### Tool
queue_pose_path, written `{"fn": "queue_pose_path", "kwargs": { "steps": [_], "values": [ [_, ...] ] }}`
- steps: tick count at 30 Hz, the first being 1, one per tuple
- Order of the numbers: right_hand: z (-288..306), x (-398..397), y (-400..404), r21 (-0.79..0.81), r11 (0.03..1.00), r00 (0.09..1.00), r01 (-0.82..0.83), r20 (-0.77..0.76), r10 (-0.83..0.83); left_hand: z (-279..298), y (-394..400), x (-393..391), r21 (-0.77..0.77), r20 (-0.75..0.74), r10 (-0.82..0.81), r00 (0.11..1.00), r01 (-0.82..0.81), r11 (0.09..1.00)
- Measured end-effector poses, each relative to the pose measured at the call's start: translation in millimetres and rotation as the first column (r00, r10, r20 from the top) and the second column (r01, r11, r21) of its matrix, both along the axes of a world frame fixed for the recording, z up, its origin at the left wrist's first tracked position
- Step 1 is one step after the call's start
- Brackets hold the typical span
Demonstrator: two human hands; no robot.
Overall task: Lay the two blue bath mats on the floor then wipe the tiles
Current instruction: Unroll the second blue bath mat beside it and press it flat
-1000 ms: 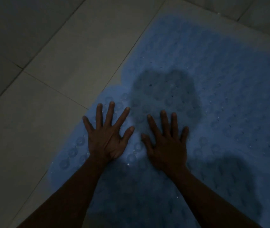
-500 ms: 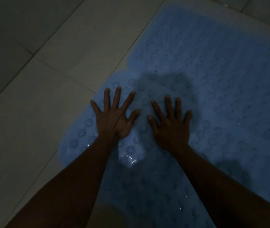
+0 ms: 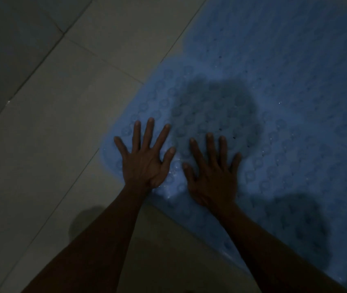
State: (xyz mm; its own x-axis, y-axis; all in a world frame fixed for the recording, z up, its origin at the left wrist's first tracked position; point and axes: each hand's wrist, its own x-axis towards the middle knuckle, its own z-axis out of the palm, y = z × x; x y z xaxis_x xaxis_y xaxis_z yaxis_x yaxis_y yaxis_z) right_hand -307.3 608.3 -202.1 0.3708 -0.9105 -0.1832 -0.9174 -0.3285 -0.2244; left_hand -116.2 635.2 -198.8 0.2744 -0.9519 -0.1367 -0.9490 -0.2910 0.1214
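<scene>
Dim light throughout. Blue bath mat [image 3: 284, 102] spread flat on the floor, filling the right and upper right of the frame, one rounded corner reaching toward the lower centre; surface dotted with rows of round suction-cup bumps and a few small glints, possibly droplets. Only one mat discernible — a second not told apart in this gloom. Left hand [image 3: 145, 163] pressed palm-down on the mat near its left edge, at centre frame, fingers splayed wide, gripping nothing. Right hand [image 3: 212, 174] just beside it to the right, also flat on the mat, fingers spread and empty, thumb angled toward the left hand's thumb without touching. Both forearms entering from the bottom of the frame, the left crossing bare tile, the right lying over the mat. Pale floor tiles [image 3: 47, 127] across the left half, grout lines running diagonally. Soft dark shadow on the mat above the hands, another at lower right, and a smaller round one on the tile at lower left — edges blurred.
</scene>
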Motion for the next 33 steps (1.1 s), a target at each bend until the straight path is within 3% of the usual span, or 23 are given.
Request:
{"fn": "queue_pose_path", "kwargs": {
  "steps": [6, 14, 24, 30, 33],
  "values": [
    [4, 3, -1, -0.003, 1.000, 1.000, 0.000, -0.019, 0.000, 4, -5, 0, 0.033, -0.049, 0.038, 0.998, -0.036, 0.999],
    [2, 4, -2, -0.039, 0.999, 1.000, -0.007, -0.010, 0.006, 3, -5, -1, 0.008, 0.008, 0.030, 1.000, -0.030, 1.000],
    [-9, 2, 1, -0.157, 0.987, 0.997, 0.013, 0.071, -0.002, 7, -6, -4, 0.082, -0.058, 0.051, 0.997, -0.047, 0.996],
    [-8, -29, 15, -0.118, 0.992, 0.994, 0.039, 0.104, -0.027, 13, -1, -25, 0.102, -0.123, 0.107, 0.987, -0.095, 0.990],
    [-6, -86, 45, -0.094, 0.986, 0.988, 0.138, 0.081, -0.130, 9, 15, -79, 0.056, -0.117, -0.048, 0.992, 0.055, 0.997]
  ]
}}
